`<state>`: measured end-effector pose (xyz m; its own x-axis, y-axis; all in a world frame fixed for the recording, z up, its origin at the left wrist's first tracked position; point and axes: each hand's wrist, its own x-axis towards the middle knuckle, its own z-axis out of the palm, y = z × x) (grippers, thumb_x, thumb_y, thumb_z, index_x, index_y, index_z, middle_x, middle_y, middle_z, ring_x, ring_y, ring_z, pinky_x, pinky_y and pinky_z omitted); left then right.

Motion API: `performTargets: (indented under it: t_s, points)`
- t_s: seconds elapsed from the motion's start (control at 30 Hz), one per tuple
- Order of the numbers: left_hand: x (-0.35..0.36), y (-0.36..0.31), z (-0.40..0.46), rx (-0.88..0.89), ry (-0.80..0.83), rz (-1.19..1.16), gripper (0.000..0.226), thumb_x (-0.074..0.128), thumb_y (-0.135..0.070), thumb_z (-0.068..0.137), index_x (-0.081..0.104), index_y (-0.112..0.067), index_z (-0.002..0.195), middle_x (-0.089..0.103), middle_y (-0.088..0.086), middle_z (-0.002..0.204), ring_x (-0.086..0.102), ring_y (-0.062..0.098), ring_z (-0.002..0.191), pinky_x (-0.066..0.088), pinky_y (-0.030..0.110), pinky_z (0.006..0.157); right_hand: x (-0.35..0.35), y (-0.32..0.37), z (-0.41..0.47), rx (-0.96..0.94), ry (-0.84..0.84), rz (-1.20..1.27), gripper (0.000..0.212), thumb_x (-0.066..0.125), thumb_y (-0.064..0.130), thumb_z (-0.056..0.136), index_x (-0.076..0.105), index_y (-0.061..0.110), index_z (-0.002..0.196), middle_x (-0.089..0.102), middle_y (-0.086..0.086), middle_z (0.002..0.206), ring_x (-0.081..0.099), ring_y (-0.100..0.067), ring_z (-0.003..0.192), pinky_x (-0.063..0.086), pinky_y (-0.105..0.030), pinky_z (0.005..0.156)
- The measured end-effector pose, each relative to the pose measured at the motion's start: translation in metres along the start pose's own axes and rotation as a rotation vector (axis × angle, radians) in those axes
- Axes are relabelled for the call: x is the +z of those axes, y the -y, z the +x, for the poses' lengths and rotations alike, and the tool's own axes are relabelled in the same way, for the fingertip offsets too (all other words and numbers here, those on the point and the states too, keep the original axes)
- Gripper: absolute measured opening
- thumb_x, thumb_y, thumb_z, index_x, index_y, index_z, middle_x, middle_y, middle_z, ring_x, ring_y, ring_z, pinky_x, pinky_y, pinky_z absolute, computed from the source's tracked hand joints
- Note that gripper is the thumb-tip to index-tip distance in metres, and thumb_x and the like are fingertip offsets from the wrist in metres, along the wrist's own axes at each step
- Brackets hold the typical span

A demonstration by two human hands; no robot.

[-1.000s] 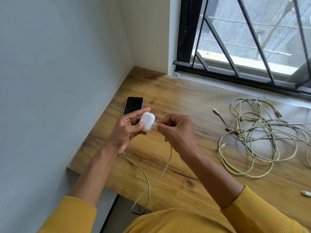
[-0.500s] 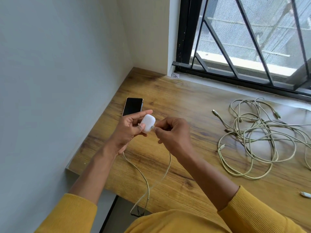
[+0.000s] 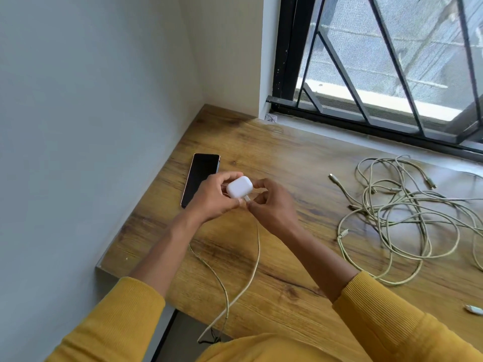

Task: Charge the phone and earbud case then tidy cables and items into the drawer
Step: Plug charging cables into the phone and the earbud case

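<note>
Two hands meet above the tabletop (image 3: 300, 163) w/ the earbud case (image 3: 239, 187) between them. Left hand (image 3: 213, 198) grips the white case, fingers curled round its far side, thumb low near the bottom edge. Right hand (image 3: 271, 205) pinches the white plug (image 3: 247, 199) of a cable (image 3: 257, 246) right at the case's underside; plug touches the case, but whether it's fully seated can't be told from here. Cable drops from the pinch, runs toward the person and goes over the near edge of the tabletop.

Phone (image 3: 200, 178) lies flat, screen dark, just beyond the left hand near the wall, partly hidden by it. No cable visibly plugged into it, though its near end is covered. A loose tangle of cables (image 3: 402, 220) sits well apart to the right, below the window (image 3: 379, 61); a small white plug end (image 3: 474, 309) lies at the far right edge.

Risks, as a guess: plug goes in skewed or only halfway, so no charge — port is small and faces away from the camera. Case is smooth, so a hard push could slip it out of the left hand's hold. Cable hanging off the edge could snag on the person's yellow sleeve (image 3: 392, 322) or body and yank the plug back out once the case is set down.
</note>
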<state>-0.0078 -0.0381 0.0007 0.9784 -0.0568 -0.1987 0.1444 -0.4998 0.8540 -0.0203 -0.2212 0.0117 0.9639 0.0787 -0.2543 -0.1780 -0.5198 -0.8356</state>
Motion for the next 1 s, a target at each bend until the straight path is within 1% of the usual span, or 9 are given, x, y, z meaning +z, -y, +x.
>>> performTargets:
  t_s: [0.07, 0.13, 0.17, 0.33, 0.47, 0.67, 0.83, 0.93, 1.0]
  points:
    - [0.007, 0.003, 0.007, -0.002, 0.001, 0.08, 0.073, 0.091, -0.004, 0.077, 0.065, -0.022, 0.142, 0.063, -0.002, 0.135, 0.067, 0.017, 0.122, 0.06, 0.041, 0.102, 0.001, -0.005, 0.004, 0.023, 0.006, -0.009, 0.043, 0.081, 0.018, 0.083, 0.065, 0.025, 0.122, 0.073, 0.002, 0.083, 0.069, -0.017, 0.078, 0.052, -0.033, 0.063]
    - [0.012, 0.006, 0.014, -0.007, 0.006, 0.16, 0.073, 0.088, 0.0, 0.077, 0.066, -0.023, 0.143, 0.058, 0.001, 0.133, 0.063, 0.021, 0.125, 0.056, 0.043, 0.106, 0.003, -0.009, 0.007, 0.048, 0.009, -0.017, 0.04, 0.08, 0.017, 0.082, 0.065, 0.023, 0.119, 0.074, 0.0, 0.087, 0.071, -0.02, 0.083, 0.059, -0.044, 0.072]
    - [0.014, 0.006, 0.017, -0.005, 0.017, 0.193, 0.072, 0.086, 0.001, 0.078, 0.066, -0.023, 0.143, 0.056, 0.001, 0.132, 0.062, 0.021, 0.125, 0.055, 0.043, 0.108, 0.004, -0.011, 0.008, 0.058, 0.005, -0.019, 0.038, 0.079, 0.014, 0.082, 0.065, 0.021, 0.117, 0.073, 0.0, 0.087, 0.071, -0.02, 0.083, 0.06, -0.047, 0.075]
    - [0.024, 0.008, 0.029, 0.027, 0.059, 0.306, 0.07, 0.079, 0.002, 0.084, 0.063, -0.022, 0.147, 0.054, -0.003, 0.133, 0.053, 0.019, 0.129, 0.048, 0.038, 0.113, 0.01, -0.021, 0.015, 0.096, -0.017, 0.006, 0.029, 0.075, 0.009, 0.081, 0.064, 0.019, 0.106, 0.073, -0.001, 0.086, 0.071, -0.022, 0.08, 0.061, -0.052, 0.075]
    - [0.027, 0.011, 0.038, 0.048, 0.065, 0.334, 0.069, 0.079, 0.002, 0.082, 0.065, -0.021, 0.145, 0.059, -0.003, 0.134, 0.055, 0.018, 0.128, 0.052, 0.041, 0.109, 0.014, -0.027, 0.021, 0.119, -0.048, 0.016, 0.027, 0.069, 0.005, 0.079, 0.065, 0.018, 0.102, 0.073, -0.001, 0.085, 0.071, -0.022, 0.079, 0.061, -0.052, 0.075]
    - [0.027, 0.014, 0.042, 0.049, 0.02, 0.292, 0.067, 0.082, 0.001, 0.078, 0.069, -0.02, 0.139, 0.065, -0.003, 0.133, 0.06, 0.021, 0.125, 0.052, 0.045, 0.109, 0.02, -0.032, 0.024, 0.123, -0.079, 0.02, 0.026, 0.067, 0.01, 0.076, 0.066, 0.022, 0.098, 0.073, 0.002, 0.081, 0.072, -0.023, 0.073, 0.062, -0.051, 0.069]
    - [0.031, 0.017, 0.036, 0.072, -0.036, 0.246, 0.066, 0.083, 0.004, 0.077, 0.069, -0.017, 0.138, 0.065, 0.0, 0.136, 0.063, 0.022, 0.123, 0.052, 0.046, 0.109, 0.019, -0.03, 0.022, 0.114, -0.089, 0.013, 0.028, 0.07, 0.008, 0.078, 0.066, 0.023, 0.101, 0.073, 0.002, 0.082, 0.072, -0.023, 0.074, 0.062, -0.051, 0.071]
    - [0.032, 0.018, 0.031, 0.087, -0.064, 0.232, 0.068, 0.084, 0.0, 0.076, 0.067, -0.018, 0.14, 0.063, 0.0, 0.138, 0.062, 0.022, 0.126, 0.052, 0.046, 0.11, 0.015, -0.028, 0.015, 0.093, -0.102, 0.001, 0.027, 0.073, 0.01, 0.08, 0.066, 0.022, 0.103, 0.072, 0.004, 0.083, 0.071, -0.02, 0.075, 0.062, -0.05, 0.072]
    - [0.032, 0.015, 0.024, 0.101, -0.09, 0.212, 0.068, 0.083, 0.0, 0.077, 0.067, -0.016, 0.141, 0.062, 0.0, 0.139, 0.062, 0.021, 0.127, 0.052, 0.045, 0.11, 0.011, -0.025, 0.009, 0.084, -0.113, -0.008, 0.028, 0.074, 0.013, 0.083, 0.065, 0.02, 0.108, 0.07, 0.007, 0.082, 0.069, -0.015, 0.075, 0.061, -0.045, 0.073]
